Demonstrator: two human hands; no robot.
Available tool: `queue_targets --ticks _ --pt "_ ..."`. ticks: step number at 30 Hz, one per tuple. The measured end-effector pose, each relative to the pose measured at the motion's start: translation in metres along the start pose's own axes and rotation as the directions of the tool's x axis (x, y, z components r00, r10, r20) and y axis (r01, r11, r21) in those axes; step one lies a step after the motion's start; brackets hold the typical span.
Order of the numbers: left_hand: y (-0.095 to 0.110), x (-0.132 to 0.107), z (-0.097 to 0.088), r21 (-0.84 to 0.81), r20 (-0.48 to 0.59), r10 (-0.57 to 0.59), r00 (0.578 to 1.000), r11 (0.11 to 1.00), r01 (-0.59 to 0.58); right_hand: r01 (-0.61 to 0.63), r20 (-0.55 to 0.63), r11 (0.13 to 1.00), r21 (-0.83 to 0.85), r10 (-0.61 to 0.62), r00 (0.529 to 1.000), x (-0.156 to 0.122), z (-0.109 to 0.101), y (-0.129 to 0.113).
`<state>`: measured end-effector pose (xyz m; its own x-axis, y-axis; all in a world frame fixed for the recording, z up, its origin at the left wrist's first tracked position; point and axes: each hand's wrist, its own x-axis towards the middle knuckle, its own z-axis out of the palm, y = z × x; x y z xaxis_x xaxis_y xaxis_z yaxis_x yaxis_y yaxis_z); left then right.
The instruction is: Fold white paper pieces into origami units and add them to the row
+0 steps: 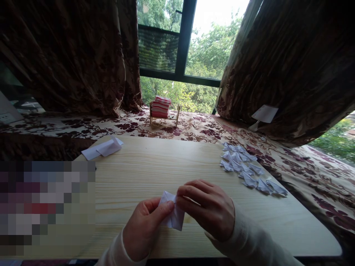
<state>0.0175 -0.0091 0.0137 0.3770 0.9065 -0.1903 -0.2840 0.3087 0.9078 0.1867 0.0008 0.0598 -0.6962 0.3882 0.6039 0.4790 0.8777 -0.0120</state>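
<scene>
Both of my hands hold one small folded piece of white paper (174, 216) just above the near edge of the light wooden table (166, 166). My left hand (145, 229) pinches its left side between thumb and fingers. My right hand (206, 208) grips the right side, its fingers curled over the top of the fold. Part of the paper is hidden under my right fingers.
Several folded white paper pieces (246, 168) lie in a row at the table's right side. A small stack of white paper sheets (102, 148) lies at the far left corner. A small wooden stand with a red-striped cloth stack (162, 111) sits on the floral bedding by the window.
</scene>
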Motion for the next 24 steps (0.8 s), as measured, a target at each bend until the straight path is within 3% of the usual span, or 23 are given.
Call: queue_targets --ticks 3,5,6,9,11,14,16,21,24 --pt "-0.003 -0.001 0.000 0.061 -0.043 0.042 0.998 0.997 -0.039 -0.049 -0.042 0.998 0.048 0.051 0.998 -0.002 0.001 0.001" --pt "-0.003 -0.003 0.003 0.120 -0.129 0.096 0.987 0.990 -0.081 -0.191 -0.081 0.969 0.158 0.205 0.975 -0.005 0.003 0.001" --pt "-0.002 -0.004 0.006 0.151 -0.179 0.129 0.975 0.983 -0.102 -0.285 -0.104 0.931 0.230 0.314 0.944 -0.007 0.005 0.001" --pt "-0.001 -0.006 0.016 0.225 -0.290 0.214 0.933 0.963 -0.151 -0.511 -0.102 0.736 0.444 0.608 0.787 -0.010 0.017 -0.003" --pt "-0.001 -0.006 0.021 0.241 -0.299 0.243 0.923 0.955 -0.173 -0.567 -0.033 0.609 0.555 0.697 0.716 -0.010 0.027 -0.008" --pt "-0.003 -0.005 0.025 0.235 -0.276 0.263 0.924 0.951 -0.201 -0.558 0.003 0.474 0.681 0.760 0.650 -0.007 0.039 -0.015" --pt "-0.002 -0.005 0.024 0.213 -0.259 0.253 0.932 0.956 -0.201 -0.537 -0.001 0.447 0.716 0.769 0.639 -0.005 0.042 -0.017" --pt "0.004 -0.006 0.019 0.193 -0.114 0.180 0.977 0.969 -0.156 -0.531 0.042 0.479 0.699 0.714 0.699 -0.006 0.035 -0.016" --pt "0.003 -0.007 0.021 0.253 -0.124 0.231 0.965 0.948 -0.194 -0.551 0.057 0.490 0.676 0.710 0.702 -0.008 0.035 -0.014"
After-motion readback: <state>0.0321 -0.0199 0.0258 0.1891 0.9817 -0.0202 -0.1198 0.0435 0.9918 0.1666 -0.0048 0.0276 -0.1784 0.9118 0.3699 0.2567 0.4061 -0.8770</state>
